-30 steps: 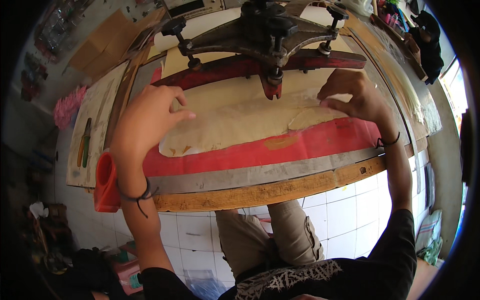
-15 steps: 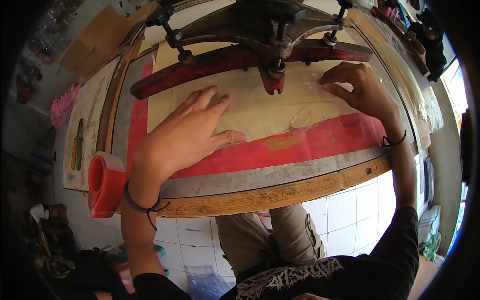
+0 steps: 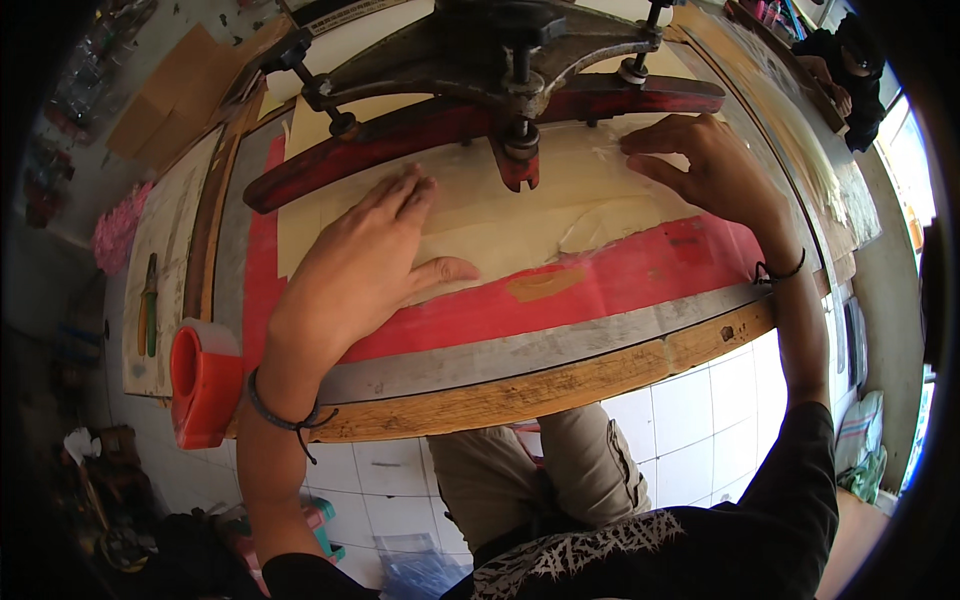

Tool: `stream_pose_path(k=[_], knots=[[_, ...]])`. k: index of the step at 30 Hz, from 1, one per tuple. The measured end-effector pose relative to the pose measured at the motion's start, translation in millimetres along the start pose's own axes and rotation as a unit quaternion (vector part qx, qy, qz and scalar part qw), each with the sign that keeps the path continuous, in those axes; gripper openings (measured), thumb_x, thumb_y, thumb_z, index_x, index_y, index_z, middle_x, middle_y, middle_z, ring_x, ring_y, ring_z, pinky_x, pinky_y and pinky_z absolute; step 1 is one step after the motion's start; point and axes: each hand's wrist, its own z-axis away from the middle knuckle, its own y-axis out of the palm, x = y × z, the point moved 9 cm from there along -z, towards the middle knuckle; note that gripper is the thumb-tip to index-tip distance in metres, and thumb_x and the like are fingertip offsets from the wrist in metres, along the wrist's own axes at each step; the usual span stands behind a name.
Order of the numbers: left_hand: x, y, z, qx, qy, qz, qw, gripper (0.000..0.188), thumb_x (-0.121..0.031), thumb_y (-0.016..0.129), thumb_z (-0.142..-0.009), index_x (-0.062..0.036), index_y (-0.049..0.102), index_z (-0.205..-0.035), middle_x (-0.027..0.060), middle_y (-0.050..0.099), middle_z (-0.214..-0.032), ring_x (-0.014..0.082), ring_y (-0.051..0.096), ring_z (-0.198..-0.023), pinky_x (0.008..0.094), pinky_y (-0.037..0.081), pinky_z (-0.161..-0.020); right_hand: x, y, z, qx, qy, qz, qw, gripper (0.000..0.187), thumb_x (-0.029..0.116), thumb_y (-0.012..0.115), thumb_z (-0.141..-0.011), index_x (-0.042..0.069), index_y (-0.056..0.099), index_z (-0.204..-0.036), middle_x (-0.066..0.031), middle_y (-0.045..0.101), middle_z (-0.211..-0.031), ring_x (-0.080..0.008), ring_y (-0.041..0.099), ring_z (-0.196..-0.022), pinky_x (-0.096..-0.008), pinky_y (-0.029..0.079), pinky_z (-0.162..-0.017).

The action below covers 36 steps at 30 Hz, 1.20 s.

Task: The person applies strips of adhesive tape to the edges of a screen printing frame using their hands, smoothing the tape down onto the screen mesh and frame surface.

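Observation:
A tan sheet (image 3: 480,232) lies on a flat bed, with a red sheet (image 3: 440,328) showing along its near and left sides. A faint see-through plastic sheet (image 3: 545,165) appears to lie over the tan one. My left hand (image 3: 355,265) rests flat on the left part, fingers stretched forward and thumb pointing right. On the right, my right hand (image 3: 700,165) brings thumb and fingertips together in a pinch at the plastic, which is hard to make out there. A red clamp bar (image 3: 440,125) under a dark metal frame (image 3: 420,65) with screw knobs spans just beyond both hands.
A red tape dispenser (image 3: 205,385) stands at the bed's left corner. Pliers (image 3: 149,310) with green and orange handles lie on a board farther left. The wooden front edge (image 3: 560,386) faces me. Another person (image 3: 850,75) is at the far right.
The view has shifted slightly, so the bed and frame sit a little farther left. My left hand stays flat on the sheet, and my right hand keeps its pinch.

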Motion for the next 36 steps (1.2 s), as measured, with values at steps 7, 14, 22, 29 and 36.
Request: stream_pose_path(k=[7, 14, 22, 29, 36], knots=[[-7, -9, -4, 0.030, -0.028, 0.014, 0.999, 0.074, -0.054, 0.067, -0.087, 0.0023, 0.057, -0.135, 0.0166, 0.052, -0.146, 0.0345, 0.056, -0.127, 0.0414, 0.047, -0.106, -2, 0, 1, 0.016, 0.019, -0.010, 1.000, 0.021, 0.027, 0.070, -0.093, 0.009, 0.077, -0.101, -0.0081, 0.075, -0.099, -0.0285, 0.070, -0.087, -0.0376, 0.054, -0.078], [-7, -3, -5, 0.001, -0.002, 0.009, 1.000, 0.078, -0.054, 0.066, -0.089, 0.0040, 0.053, -0.139, 0.0184, 0.048, -0.149, 0.0353, 0.053, -0.131, 0.0416, 0.046, -0.108, -10, 3, 3, 0.022, 0.025, 0.028, 0.999, 0.020, 0.025, 0.068, -0.093, 0.010, 0.076, -0.103, -0.0074, 0.075, -0.103, -0.0287, 0.070, -0.092, -0.0383, 0.054, -0.081], [3, 0, -4, 0.031, -0.067, 0.011, 0.997, 0.083, -0.055, 0.064, -0.090, 0.0070, 0.047, -0.142, 0.0220, 0.044, -0.151, 0.0357, 0.048, -0.136, 0.0418, 0.042, -0.112, -22, -1, 8, 0.019, 0.060, 0.039, 0.997, 0.020, 0.022, 0.066, -0.095, 0.010, 0.075, -0.106, -0.0082, 0.074, -0.110, -0.0299, 0.070, -0.095, -0.0402, 0.054, -0.085], [2, -3, -1, 0.020, -0.056, -0.009, 0.998, 0.086, -0.056, 0.063, -0.089, 0.0082, 0.045, -0.143, 0.0238, 0.045, -0.150, 0.0376, 0.049, -0.134, 0.0430, 0.044, -0.109, -21, -1, 9, 0.015, 0.041, 0.037, 0.998, 0.019, 0.018, 0.064, -0.096, 0.007, 0.074, -0.107, -0.0110, 0.073, -0.111, -0.0306, 0.068, -0.099, -0.0391, 0.053, -0.088], [3, 0, -4, 0.017, -0.047, -0.011, 0.999, 0.085, -0.057, 0.062, -0.089, 0.0068, 0.046, -0.142, 0.0216, 0.045, -0.150, 0.0373, 0.050, -0.132, 0.0431, 0.046, -0.106, -33, 4, 10, 0.045, 0.098, -0.010, 0.994, 0.021, 0.015, 0.061, -0.096, 0.006, 0.073, -0.111, -0.0109, 0.073, -0.113, -0.0304, 0.068, -0.101, -0.0379, 0.053, -0.090]])
